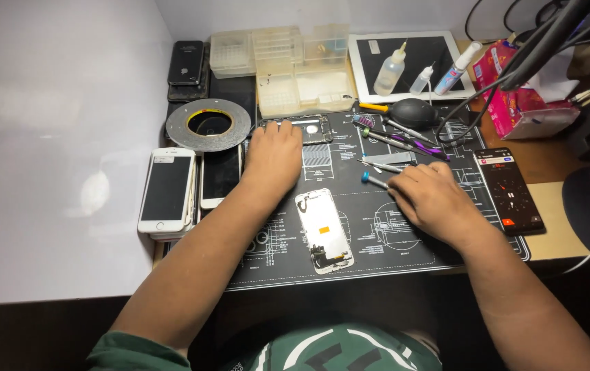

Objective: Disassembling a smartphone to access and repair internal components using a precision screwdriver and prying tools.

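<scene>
Two halves of the phone were already apart when I looked over: the white screen assembly (pixel 324 230) lay face down in the middle of the black repair mat (pixel 405 240), and the phone's rear housing (pixel 309 128) sat at the mat's top edge. His left hand (pixel 272 159) rested flat and relaxed on that housing. His right hand (pixel 432 199) was pinching a blue-capped screwdriver (pixel 375 181) off the mat. Looked to me like the opening-up was done and the inside work was still to do. More drivers and tweezers (pixel 398 139) lay just beyond.
</scene>
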